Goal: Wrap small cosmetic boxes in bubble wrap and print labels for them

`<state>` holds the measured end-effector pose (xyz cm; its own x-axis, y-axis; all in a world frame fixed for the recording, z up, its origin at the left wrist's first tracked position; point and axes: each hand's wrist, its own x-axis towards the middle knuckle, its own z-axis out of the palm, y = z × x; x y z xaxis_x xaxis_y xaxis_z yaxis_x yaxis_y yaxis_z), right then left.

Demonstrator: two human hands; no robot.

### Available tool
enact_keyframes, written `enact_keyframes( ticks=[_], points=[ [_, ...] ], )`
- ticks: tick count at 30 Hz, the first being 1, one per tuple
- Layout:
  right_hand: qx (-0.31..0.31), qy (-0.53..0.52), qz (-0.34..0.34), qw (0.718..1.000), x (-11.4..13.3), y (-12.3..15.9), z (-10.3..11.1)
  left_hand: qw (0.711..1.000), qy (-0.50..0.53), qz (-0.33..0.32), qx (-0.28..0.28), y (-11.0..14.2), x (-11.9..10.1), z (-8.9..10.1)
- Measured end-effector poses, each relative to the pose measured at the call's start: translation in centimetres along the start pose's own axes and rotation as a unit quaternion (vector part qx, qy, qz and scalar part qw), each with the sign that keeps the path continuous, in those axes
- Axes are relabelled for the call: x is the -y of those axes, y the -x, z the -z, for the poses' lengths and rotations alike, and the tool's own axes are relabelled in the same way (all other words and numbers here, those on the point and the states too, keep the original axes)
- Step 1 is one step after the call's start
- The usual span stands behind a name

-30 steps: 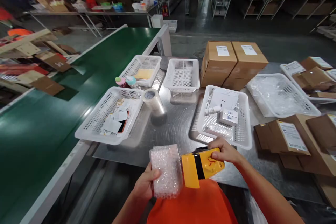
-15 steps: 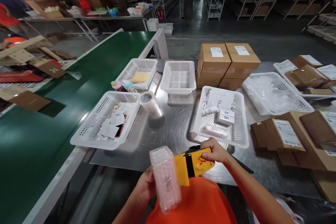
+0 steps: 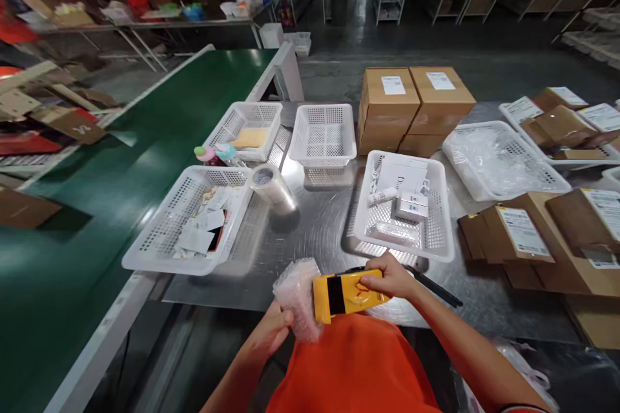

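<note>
My left hand (image 3: 276, 329) grips a bubble-wrapped package (image 3: 299, 297) near the table's front edge. What the clear wrap encloses looks pinkish and cannot be made out. In my right hand (image 3: 390, 277) is a yellow handheld scanner (image 3: 358, 292) with a black band and red markings. My fingers wrap round its right end, while its left end sits against or just in front of the package's right side. A slim black object (image 3: 438, 289) lies on the table behind my right wrist. Beyond it stands a white basket (image 3: 448, 232) holding small boxes (image 3: 411, 208), a white bag and a bubble-wrapped item (image 3: 394, 233).
A roll of clear tape (image 3: 274, 188) rests beside a basket of paper slips (image 3: 140, 263). Cartons (image 3: 390, 106) stand at the back, and labelled parcels (image 3: 523, 232) are stacked right. A green conveyor (image 3: 145, 155) runs along the left. Two small bottles (image 3: 230, 155) stand between left baskets.
The package has been tilted and looks shorter, its lower end raised. The scanner has shifted slightly left and turned more level. The whole view has moved a little.
</note>
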<state>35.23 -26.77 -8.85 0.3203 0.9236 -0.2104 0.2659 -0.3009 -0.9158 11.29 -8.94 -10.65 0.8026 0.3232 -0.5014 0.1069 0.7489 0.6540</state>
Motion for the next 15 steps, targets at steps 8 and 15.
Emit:
enact_keyframes(
  ticks=[8,15],
  points=[
    [0.033,-0.009,-0.018,0.999,0.5,-0.3,0.4,0.992,-0.031,-0.006,-0.121,0.2,-0.5,-0.7],
    [0.086,0.037,0.031,0.995,0.9,-0.1,3.1,0.997,-0.055,0.028,-0.049,1.3,-1.4,0.9]
  ],
)
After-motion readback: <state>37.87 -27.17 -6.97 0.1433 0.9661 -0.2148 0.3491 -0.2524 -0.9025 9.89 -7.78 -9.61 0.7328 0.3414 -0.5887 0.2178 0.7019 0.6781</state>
